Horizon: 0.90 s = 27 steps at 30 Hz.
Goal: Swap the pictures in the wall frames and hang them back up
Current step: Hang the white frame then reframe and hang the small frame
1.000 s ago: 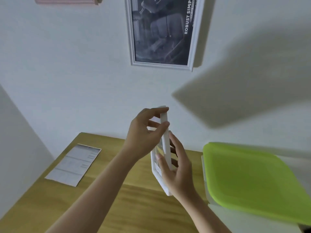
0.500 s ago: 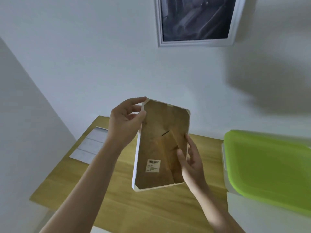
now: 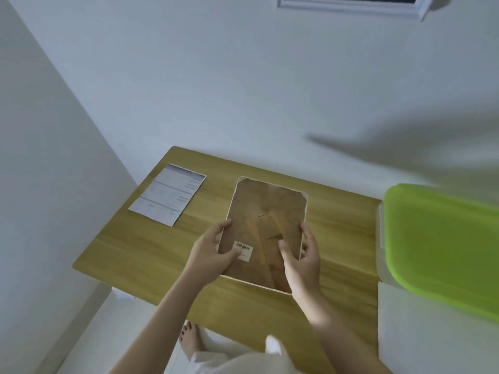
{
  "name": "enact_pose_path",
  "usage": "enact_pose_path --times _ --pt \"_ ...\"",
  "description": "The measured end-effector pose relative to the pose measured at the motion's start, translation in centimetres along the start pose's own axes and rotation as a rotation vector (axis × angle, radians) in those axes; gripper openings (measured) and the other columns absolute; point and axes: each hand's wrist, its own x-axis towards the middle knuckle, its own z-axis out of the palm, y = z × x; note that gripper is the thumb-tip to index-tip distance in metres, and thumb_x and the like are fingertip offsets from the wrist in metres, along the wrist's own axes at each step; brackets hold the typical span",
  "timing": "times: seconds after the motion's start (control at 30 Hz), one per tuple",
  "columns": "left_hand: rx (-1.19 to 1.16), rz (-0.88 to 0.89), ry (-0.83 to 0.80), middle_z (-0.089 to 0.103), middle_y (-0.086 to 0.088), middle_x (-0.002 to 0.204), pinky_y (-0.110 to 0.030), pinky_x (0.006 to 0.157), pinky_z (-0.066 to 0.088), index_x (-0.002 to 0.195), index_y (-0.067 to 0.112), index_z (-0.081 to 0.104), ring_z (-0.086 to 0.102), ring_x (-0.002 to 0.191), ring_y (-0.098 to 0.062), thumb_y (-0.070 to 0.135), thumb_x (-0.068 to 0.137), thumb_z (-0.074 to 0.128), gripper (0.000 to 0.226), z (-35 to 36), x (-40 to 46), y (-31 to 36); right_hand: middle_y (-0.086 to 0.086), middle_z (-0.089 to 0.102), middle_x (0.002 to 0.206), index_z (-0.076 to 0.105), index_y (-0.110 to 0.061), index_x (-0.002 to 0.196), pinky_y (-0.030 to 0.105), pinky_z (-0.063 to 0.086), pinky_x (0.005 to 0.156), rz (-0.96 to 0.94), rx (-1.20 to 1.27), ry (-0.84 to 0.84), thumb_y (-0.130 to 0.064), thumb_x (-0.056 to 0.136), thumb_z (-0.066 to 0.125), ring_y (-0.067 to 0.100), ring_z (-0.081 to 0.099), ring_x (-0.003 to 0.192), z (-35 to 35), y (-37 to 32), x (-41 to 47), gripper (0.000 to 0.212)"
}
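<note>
Here the picture frame (image 3: pixel 266 230) lay face down over the wooden bench (image 3: pixel 140 247), its brown backing board turned up and its white rim showing only as a thin edge; whether it rested fully on the wood or was held just above it could not be told. The left hand (image 3: pixel 209 253) gripped the frame's left edge near the lower corner, fingers curled around the rim and the thumb pressed on the backing, touching a small barcode sticker (image 3: pixel 243 251). The right hand (image 3: pixel 303 261) gripped the opposite edge, fingers wrapped around the right rim and the thumb lying on the board beside a folded stand flap (image 3: pixel 270 233) that ran up the middle of the backing. Between the two hands the lower half of the board was bare apart from the sticker and the flap.

Beyond the left hand, further from the person and well apart from the frame, a printed sheet of paper (image 3: pixel 168 194) lay flat on the bench near its far left corner. To the right of the right hand, past the bench edge, sat a container with a bright green lid (image 3: pixel 442 244). High above both hands, on the white wall, the bottom edge of a second frame (image 3: pixel 351 8) with white moulding hung at the top of the view. Below the forearms a bare foot (image 3: pixel 190 340) showed on the floor under the near bench edge.
</note>
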Motion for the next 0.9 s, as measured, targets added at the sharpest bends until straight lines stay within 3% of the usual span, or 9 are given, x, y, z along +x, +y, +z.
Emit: enact_pose_path --times 0.1,0.17,0.27,0.37,0.63,0.77,0.9 --pt "0.161 -0.033 -0.12 0.044 0.012 0.131 -0.031 0.099 0.046 0.141 0.031 0.032 0.049 0.116 -0.003 0.029 0.054 0.088 0.104 0.0 -0.1 -3.5 -0.008 0.049 0.138 0.043 -0.026 0.138 0.031 0.038 0.109 0.043 -0.098 -0.032 -0.008 0.082 0.069 0.007 0.046 0.129 0.6 1.7 -0.3 0.064" --pt "0.231 -0.055 -0.172 0.036 0.012 0.135 -0.03 0.105 0.037 0.145 0.029 0.023 0.039 0.123 -0.009 0.033 0.046 0.09 0.119 -0.1 0.1 -4.9 -0.006 0.045 0.142 0.04 -0.025 0.14 0.022 0.034 0.106 0.094 -0.153 -0.058 -0.009 0.083 0.069 0.006 0.041 0.131 1.1 2.6 -0.5 0.067" --pt "0.269 -0.105 -0.184 0.034 0.01 0.138 -0.04 0.108 0.036 0.145 0.031 0.02 0.036 0.128 -0.016 0.045 0.035 0.088 0.13 -0.6 0.8 -6.5 -0.003 0.041 0.145 0.033 -0.027 0.144 0.02 0.031 0.104 0.157 -0.269 -0.11 -0.013 0.082 0.07 0.008 0.039 0.132 2.3 3.5 -0.5 0.073" --pt "0.311 -0.121 -0.201 0.032 0.01 0.141 -0.045 0.11 0.034 0.146 0.031 0.018 0.031 0.131 -0.02 0.05 0.032 0.088 0.135 -1.5 1.5 -7.5 -0.003 0.037 0.15 0.026 -0.026 0.147 0.022 0.031 0.106 0.179 -0.397 -0.207 -0.018 0.081 0.072 0.012 0.037 0.136 3.0 3.7 0.0 0.081" --pt "0.365 -0.081 -0.232 0.027 0.016 0.141 -0.041 0.11 0.027 0.147 0.033 0.013 0.021 0.121 -0.012 0.04 0.043 0.09 0.131 -3.5 2.4 -8.1 0.0 0.045 0.144 0.012 -0.023 0.149 0.031 0.041 0.1 0.133 -0.799 -0.451 -0.056 0.063 0.079 0.02 0.045 0.13 3.0 2.0 3.0 0.115" --pt "0.379 -0.047 -0.255 0.02 0.026 0.136 -0.042 0.112 0.024 0.148 0.034 0.011 0.019 0.125 -0.013 0.043 0.04 0.09 0.134 -3.8 2.6 -8.8 0.003 0.046 0.143 0.012 -0.019 0.149 0.03 0.04 0.1 0.109 -0.899 -0.481 -0.057 0.064 0.078 0.022 0.045 0.13 3.2 2.0 3.7 0.114" --pt "0.366 -0.019 -0.245 0.021 0.023 0.14 -0.04 0.112 0.022 0.148 0.033 0.014 0.019 0.123 -0.012 0.039 0.041 0.091 0.132 -3.7 2.7 -9.4 0.004 0.05 0.139 0.018 -0.019 0.146 0.033 0.043 0.098 0.102 -0.909 -0.49 -0.055 0.067 0.077 0.024 0.048 0.126 2.9 1.9 4.5 0.105"
